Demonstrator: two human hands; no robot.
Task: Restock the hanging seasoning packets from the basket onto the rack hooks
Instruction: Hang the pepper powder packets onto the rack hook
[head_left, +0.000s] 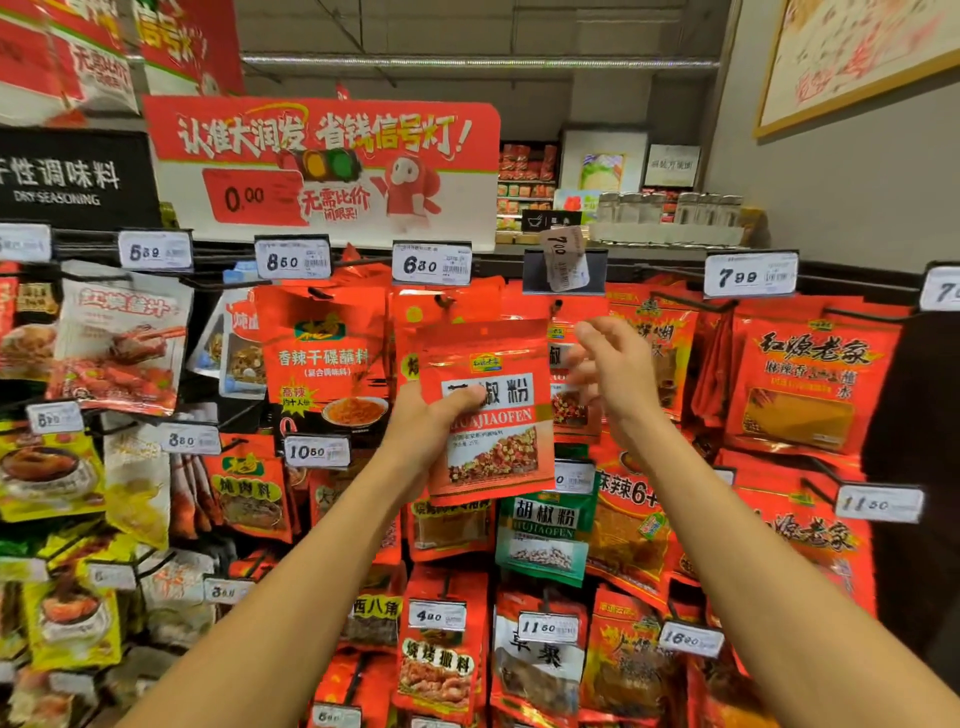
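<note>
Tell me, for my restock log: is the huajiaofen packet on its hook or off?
Off: the left hand holds the huajiaofen packet in front of the rack.

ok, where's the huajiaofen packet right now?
Head view, centre frame: the huajiaofen packet is held up by the left hand in front of the rack, just below the 6.80 price tag, with the right hand beside it.

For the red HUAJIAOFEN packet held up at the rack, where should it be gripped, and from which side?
Grip the red HUAJIAOFEN packet on its lower left edge, coming from the left, as the left hand does with its thumb across the front. It is flat and upright, so a pinch there probably leaves the top margin free for the hook. The right hand hovers at the right edge.
</note>
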